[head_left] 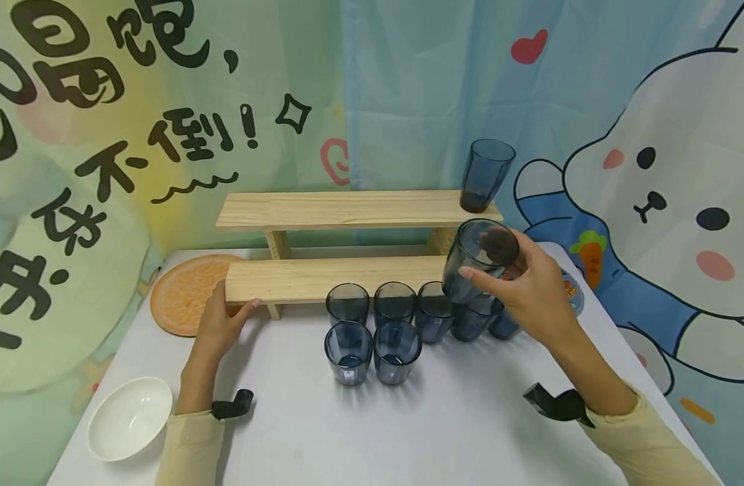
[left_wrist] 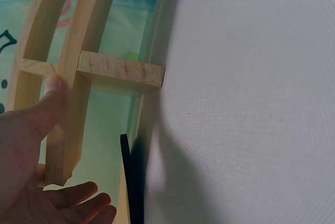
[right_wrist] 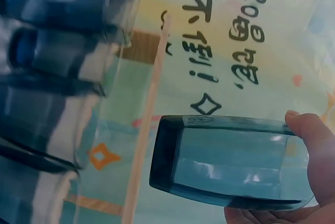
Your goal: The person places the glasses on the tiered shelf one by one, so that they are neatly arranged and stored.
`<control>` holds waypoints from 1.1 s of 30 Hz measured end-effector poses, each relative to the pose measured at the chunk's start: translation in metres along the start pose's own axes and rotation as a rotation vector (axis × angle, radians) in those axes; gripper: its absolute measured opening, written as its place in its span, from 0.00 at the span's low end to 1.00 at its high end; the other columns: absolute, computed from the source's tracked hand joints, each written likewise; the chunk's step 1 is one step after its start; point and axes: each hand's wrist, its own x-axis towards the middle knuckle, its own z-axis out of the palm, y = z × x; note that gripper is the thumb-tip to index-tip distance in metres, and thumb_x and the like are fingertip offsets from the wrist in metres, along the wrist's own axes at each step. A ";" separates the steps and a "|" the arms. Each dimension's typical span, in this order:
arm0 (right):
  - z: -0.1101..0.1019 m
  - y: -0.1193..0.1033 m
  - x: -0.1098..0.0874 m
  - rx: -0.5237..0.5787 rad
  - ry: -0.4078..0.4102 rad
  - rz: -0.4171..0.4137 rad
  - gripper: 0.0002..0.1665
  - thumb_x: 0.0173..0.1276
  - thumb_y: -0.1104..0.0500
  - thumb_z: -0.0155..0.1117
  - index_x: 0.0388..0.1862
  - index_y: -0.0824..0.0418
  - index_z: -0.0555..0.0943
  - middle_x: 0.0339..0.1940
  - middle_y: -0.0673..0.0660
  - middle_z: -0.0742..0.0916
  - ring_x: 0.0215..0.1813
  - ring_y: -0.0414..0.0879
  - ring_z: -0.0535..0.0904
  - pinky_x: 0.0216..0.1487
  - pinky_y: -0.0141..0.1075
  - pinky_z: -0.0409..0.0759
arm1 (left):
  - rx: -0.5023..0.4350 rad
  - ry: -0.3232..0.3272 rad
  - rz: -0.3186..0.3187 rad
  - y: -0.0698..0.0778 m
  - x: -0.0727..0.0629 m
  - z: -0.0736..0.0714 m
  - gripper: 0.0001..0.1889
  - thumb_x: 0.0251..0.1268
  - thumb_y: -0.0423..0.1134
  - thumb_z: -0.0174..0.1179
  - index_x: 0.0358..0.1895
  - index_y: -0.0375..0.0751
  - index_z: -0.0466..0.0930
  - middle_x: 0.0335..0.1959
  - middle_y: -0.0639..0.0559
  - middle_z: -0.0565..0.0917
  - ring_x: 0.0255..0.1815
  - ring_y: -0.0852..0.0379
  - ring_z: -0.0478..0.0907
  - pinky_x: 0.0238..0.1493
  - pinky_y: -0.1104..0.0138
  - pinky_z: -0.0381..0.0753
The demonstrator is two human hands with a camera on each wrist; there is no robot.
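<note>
My right hand (head_left: 536,290) grips a blue tinted drinking glass (head_left: 469,246) near its rim, raised in front of the two-tier wooden shelf (head_left: 311,275). In the right wrist view this glass (right_wrist: 225,161) lies sideways across the picture, thumb and fingers on opposite sides of it. Another glass (head_left: 486,177) stands upright at the right end of the upper tier. My left hand (head_left: 217,324) holds the left end of the lower tier. Seen from the left wrist, the thumb (left_wrist: 54,85) presses the board's edge, with several fingers (left_wrist: 78,198) beyond its end.
Several matching glasses (head_left: 397,351) stand in two rows before the shelf, some partly hidden under the raised glass. A round orange-brown board (head_left: 177,297) lies at the left, with a white bowl (head_left: 131,418) nearer. A patterned blue item (head_left: 574,290) shows behind my right hand.
</note>
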 end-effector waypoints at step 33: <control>0.050 0.006 0.173 -0.117 0.165 0.106 0.44 0.68 0.35 0.73 0.65 0.66 0.72 0.60 0.64 0.79 0.61 0.60 0.76 0.60 0.53 0.76 | -0.037 -0.001 0.023 0.000 0.002 -0.002 0.44 0.78 0.48 0.65 0.83 0.29 0.50 0.78 0.25 0.64 0.80 0.29 0.61 0.79 0.37 0.59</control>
